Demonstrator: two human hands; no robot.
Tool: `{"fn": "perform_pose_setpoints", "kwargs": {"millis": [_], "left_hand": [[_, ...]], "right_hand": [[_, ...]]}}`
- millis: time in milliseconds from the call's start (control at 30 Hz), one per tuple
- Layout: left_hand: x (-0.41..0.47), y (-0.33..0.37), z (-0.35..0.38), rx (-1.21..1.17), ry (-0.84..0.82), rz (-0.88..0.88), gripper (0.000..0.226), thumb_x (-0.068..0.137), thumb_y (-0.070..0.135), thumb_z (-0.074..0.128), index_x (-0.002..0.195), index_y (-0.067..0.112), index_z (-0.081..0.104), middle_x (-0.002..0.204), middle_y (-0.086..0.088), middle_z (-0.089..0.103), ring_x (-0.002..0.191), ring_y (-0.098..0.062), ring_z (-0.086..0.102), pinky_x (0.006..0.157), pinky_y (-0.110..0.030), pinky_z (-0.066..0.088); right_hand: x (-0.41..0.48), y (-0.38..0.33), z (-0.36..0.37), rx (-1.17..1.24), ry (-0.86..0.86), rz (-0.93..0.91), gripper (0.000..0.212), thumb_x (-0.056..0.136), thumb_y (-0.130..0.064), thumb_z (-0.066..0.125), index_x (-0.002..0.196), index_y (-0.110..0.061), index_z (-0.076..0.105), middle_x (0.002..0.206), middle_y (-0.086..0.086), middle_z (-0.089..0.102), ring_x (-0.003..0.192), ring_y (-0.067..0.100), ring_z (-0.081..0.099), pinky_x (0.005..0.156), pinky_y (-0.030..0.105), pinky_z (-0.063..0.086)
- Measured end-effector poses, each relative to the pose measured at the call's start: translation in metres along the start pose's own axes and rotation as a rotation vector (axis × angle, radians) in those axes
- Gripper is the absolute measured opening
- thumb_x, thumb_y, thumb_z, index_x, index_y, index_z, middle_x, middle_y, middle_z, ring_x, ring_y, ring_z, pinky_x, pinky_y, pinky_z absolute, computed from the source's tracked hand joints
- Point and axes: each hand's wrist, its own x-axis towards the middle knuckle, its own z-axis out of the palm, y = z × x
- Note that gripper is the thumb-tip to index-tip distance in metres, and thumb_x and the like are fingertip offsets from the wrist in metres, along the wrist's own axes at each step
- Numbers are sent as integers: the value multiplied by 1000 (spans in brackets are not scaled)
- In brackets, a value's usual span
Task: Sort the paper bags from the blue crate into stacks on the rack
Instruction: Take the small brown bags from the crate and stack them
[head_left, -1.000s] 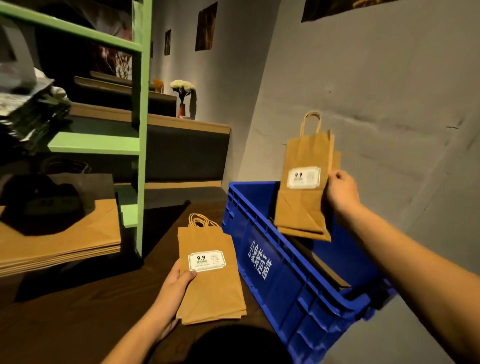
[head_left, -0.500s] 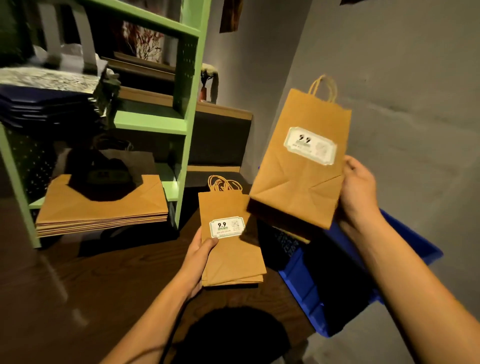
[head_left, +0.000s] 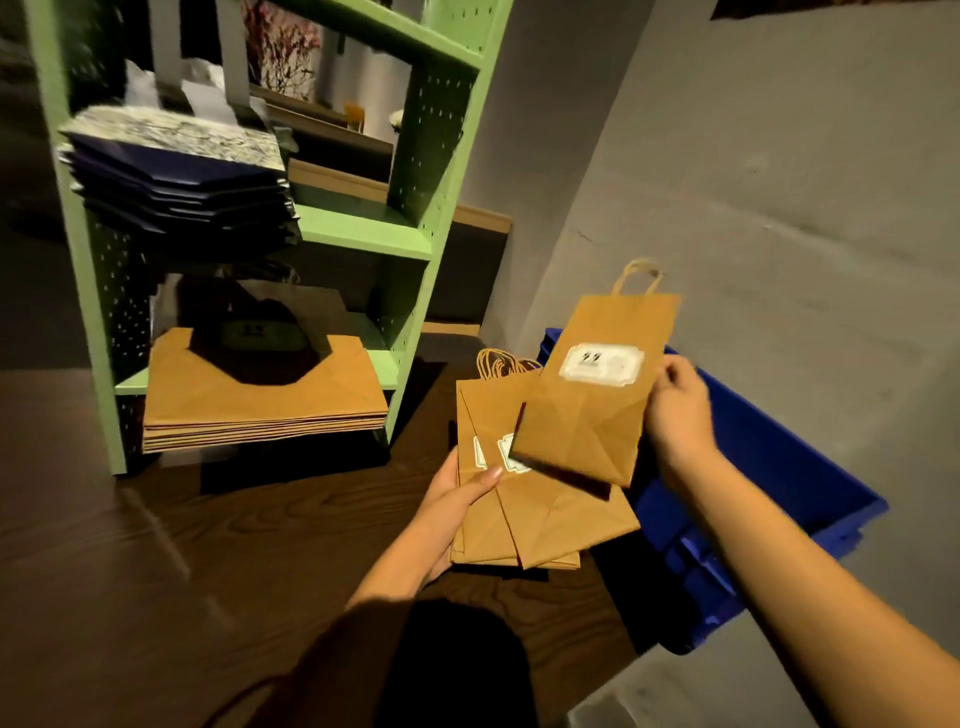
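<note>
My right hand (head_left: 675, 410) pinches the right edge of a small brown paper bag (head_left: 587, 415) with a white label, held flat just above a pile of small brown bags (head_left: 540, 519). My left hand (head_left: 457, 499) grips that pile at its left edge, thumb on top, over the dark wooden table (head_left: 156, 561). The blue crate (head_left: 779, 467) sits to the right on the table's edge. On the green rack (head_left: 415, 218), the lowest shelf carries a stack of larger brown bags (head_left: 260, 405), and the shelf above holds dark blue bags (head_left: 176, 176).
A grey wall (head_left: 779, 182) rises right behind the crate. Behind the rack runs a wooden ledge (head_left: 478, 218) with small items on it. A dark shadow covers the table's near edge below my arms.
My right hand brought the labelled bag down and left from above the crate to just over the pile in my left hand. The view swung left toward the rack.
</note>
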Motion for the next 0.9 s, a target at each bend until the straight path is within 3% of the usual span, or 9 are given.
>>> {"fn": "perform_pose_setpoints", "kwargs": {"millis": [100, 167, 333, 433, 533, 633, 700, 800, 900], "left_hand": [[3, 1, -3, -42, 20, 12, 46, 96, 11, 70, 136, 31, 59, 124, -4, 76, 116, -26, 71, 102, -47, 55], [6, 0, -6, -50, 49, 19, 44, 99, 11, 66, 138, 29, 59, 124, -3, 76, 118, -26, 70, 105, -48, 54], [10, 2, -11, -48, 108, 6, 29, 99, 25, 66, 125, 35, 65, 124, 0, 76, 123, -26, 66, 113, -53, 46], [11, 0, -12, -73, 84, 11, 35, 95, 33, 72, 129, 35, 64, 128, 2, 74, 126, -24, 65, 115, -54, 44], [11, 1, -13, 1, 52, 76, 57, 85, 43, 74, 139, 33, 58, 133, 5, 71, 131, -21, 62, 119, -52, 40], [11, 3, -13, 112, 89, 163, 44, 99, 28, 68, 141, 27, 56, 134, 7, 71, 131, -17, 62, 120, -48, 40], [11, 6, -15, 183, 104, 196, 38, 101, 22, 64, 138, 30, 56, 132, 8, 71, 129, -15, 63, 118, -46, 43], [7, 10, -13, 246, 97, 235, 40, 100, 28, 61, 139, 27, 56, 133, 7, 71, 129, -16, 64, 110, -37, 51], [0, 19, -8, 317, 60, 286, 34, 105, 12, 54, 138, 22, 55, 124, 15, 75, 118, -5, 68, 92, -19, 54]], "right_hand": [[21, -21, -22, 287, 76, 48, 18, 99, -19, 53, 85, -24, 63, 76, -3, 70, 73, 17, 65, 72, 36, 54], [27, -28, -34, 290, -5, 73, 13, 100, -14, 55, 93, -18, 65, 74, -1, 70, 62, 14, 64, 63, 31, 55], [12, -15, -23, -156, -200, 32, 20, 102, -12, 53, 96, -6, 72, 89, 8, 76, 79, 21, 70, 77, 38, 54], [-6, -5, -1, -423, -244, -63, 24, 102, -15, 52, 88, -14, 72, 88, -1, 74, 82, 15, 68, 68, 32, 52], [-14, 2, 20, -346, -266, 8, 35, 105, -25, 47, 81, -11, 68, 81, 0, 72, 77, 24, 65, 67, 36, 49], [-20, 5, 33, -117, -312, 303, 53, 104, -55, 39, 94, -17, 75, 86, -2, 76, 81, 18, 69, 70, 33, 48], [-26, 18, 42, -108, -418, 262, 45, 97, -62, 49, 107, -25, 73, 98, -9, 77, 93, 10, 71, 83, 33, 52], [-44, 49, 58, -136, -414, 60, 36, 93, -34, 72, 124, -30, 54, 110, -19, 67, 97, -12, 64, 80, 10, 49], [-65, 67, 72, 57, -265, 23, 45, 93, -10, 71, 129, -26, 48, 114, -15, 66, 97, -14, 63, 84, 13, 52]]}}
